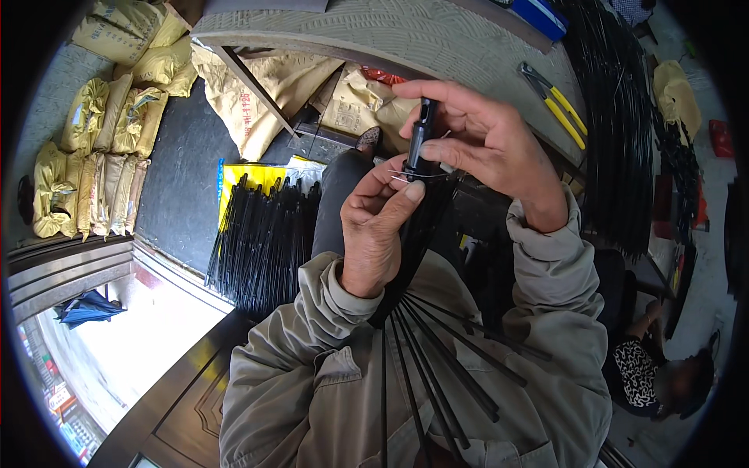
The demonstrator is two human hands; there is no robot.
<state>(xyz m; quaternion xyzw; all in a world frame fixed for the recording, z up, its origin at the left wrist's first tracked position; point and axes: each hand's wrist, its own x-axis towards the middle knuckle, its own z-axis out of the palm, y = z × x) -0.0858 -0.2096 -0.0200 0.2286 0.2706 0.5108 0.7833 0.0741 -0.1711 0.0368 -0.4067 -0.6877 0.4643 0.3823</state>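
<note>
Upright in front of me stands a black umbrella runner [423, 132], a slotted plastic tube with a collar at its lower end. My right hand [499, 144] grips it between thumb and fingers, the index finger arched over its top. My left hand [376, 222] is closed at the collar, thumb and forefinger pinching there. A thin pale wire [406, 174] crosses the collar, its ends sticking out over the left fingers. Below the hands, black umbrella ribs [449, 363] hang together and fan out across my lap and jacket. Their upper ends are partly hidden by the left hand.
A worktable [374, 31] curves ahead, with yellow-handled cutters [554, 105] and a blue box [540, 17]. Long black rods [616, 132] lie at right; another bundle [261, 242] stands left of my leg. Sacks [101, 117] are piled far left. A person [655, 370] sits lower right.
</note>
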